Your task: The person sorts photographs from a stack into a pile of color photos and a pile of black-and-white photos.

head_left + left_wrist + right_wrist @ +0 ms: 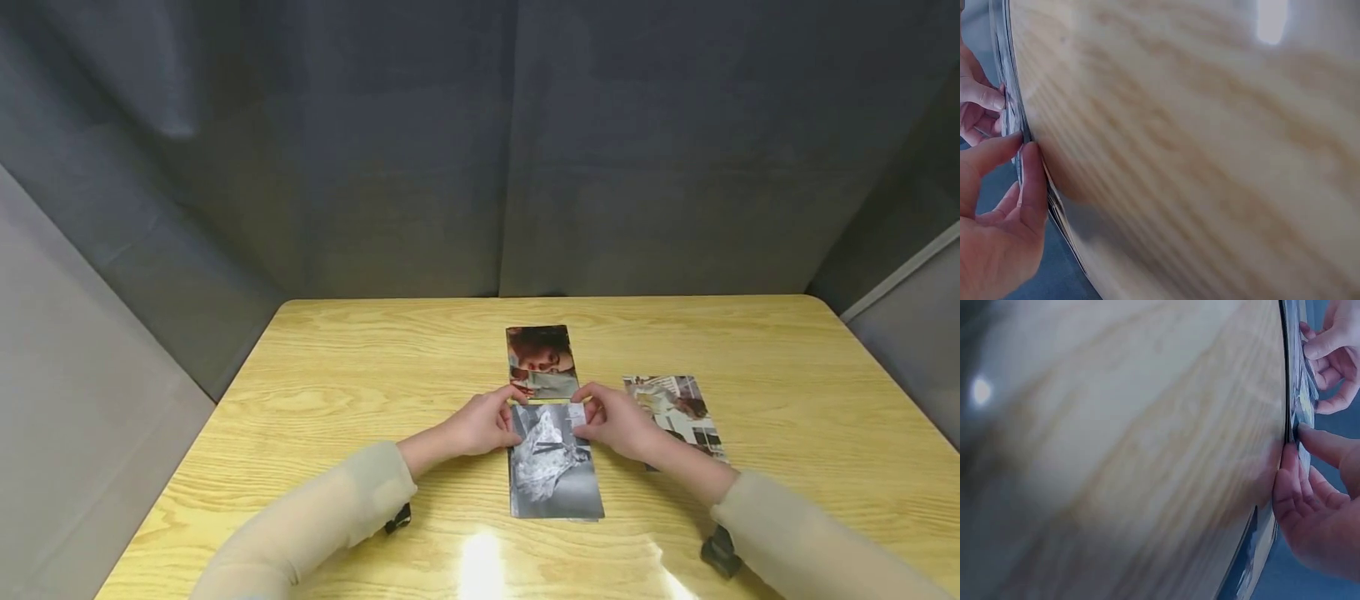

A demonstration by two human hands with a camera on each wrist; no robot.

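Both hands — left hand (480, 425), right hand (618, 421) — pinch the far edge of the grey photo stack (552, 467) lying on the wooden table (337, 392).

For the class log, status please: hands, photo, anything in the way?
Left hand and right hand both pinch the far end of the grey photo. Photo flat on the table. Red photo just beyond; another photo to the right.

Light wood-grain table (360, 392) with rounded far corners fills the near ground. Dark grey fabric backdrop (480, 142) hangs behind it, one vertical seam at centre. Paler grey panels (67, 400) flank left and right. Overhead light glares on the near table edge.
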